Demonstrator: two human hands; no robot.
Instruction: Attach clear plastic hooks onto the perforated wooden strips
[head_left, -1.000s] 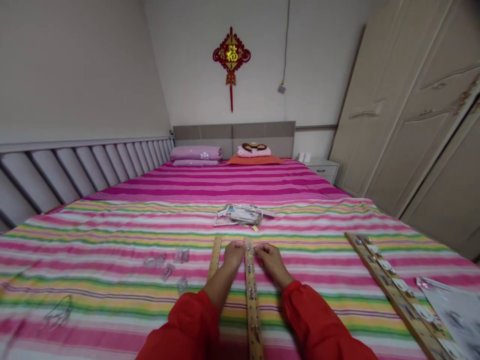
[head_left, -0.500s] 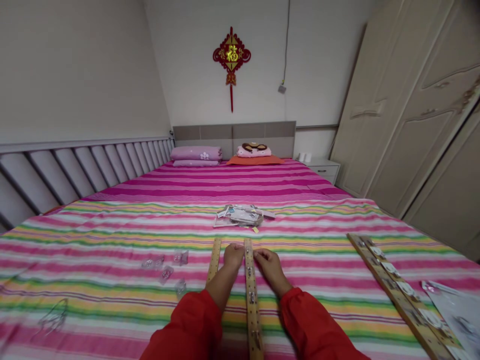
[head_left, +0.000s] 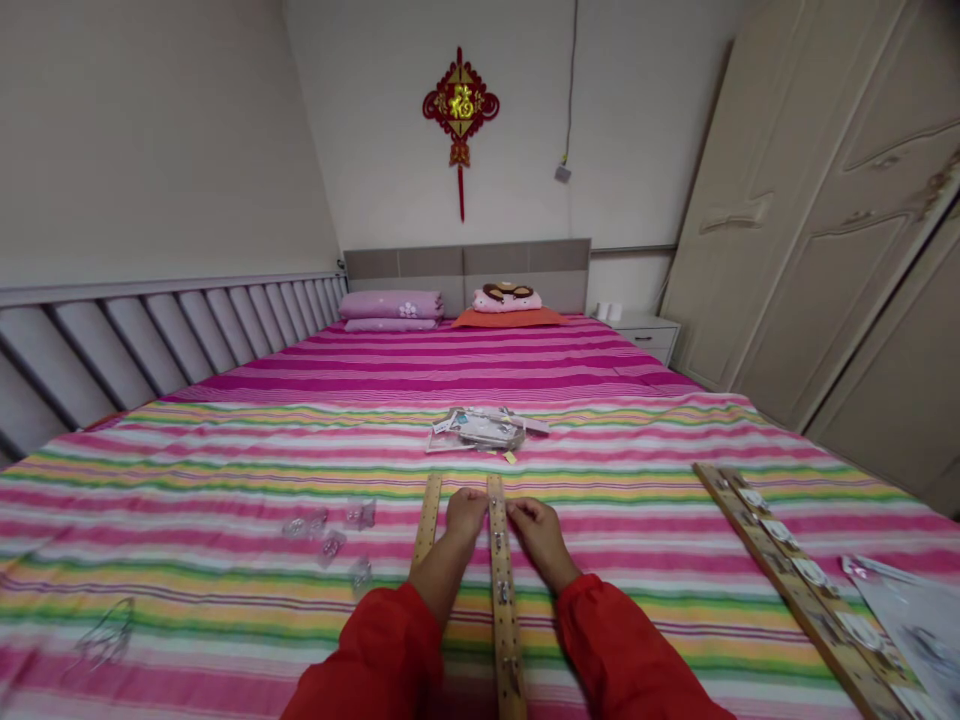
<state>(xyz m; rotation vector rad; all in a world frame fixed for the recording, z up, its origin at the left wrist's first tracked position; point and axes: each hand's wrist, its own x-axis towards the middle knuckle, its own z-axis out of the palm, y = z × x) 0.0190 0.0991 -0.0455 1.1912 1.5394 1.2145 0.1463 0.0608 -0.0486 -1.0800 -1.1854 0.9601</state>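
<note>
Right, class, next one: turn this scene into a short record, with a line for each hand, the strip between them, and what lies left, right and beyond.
Left hand: at the left edge of the middle wooden strip, near its far end
Right hand: fingertips by the same strip's right edge; grip too small to tell
Middle strip: metal pieces spaced along it
Left: second wooden strip, small clear packets
Right: white round pieces, clear plastic bag
Beyond: plastic packages
Surface: striped cloth
</note>
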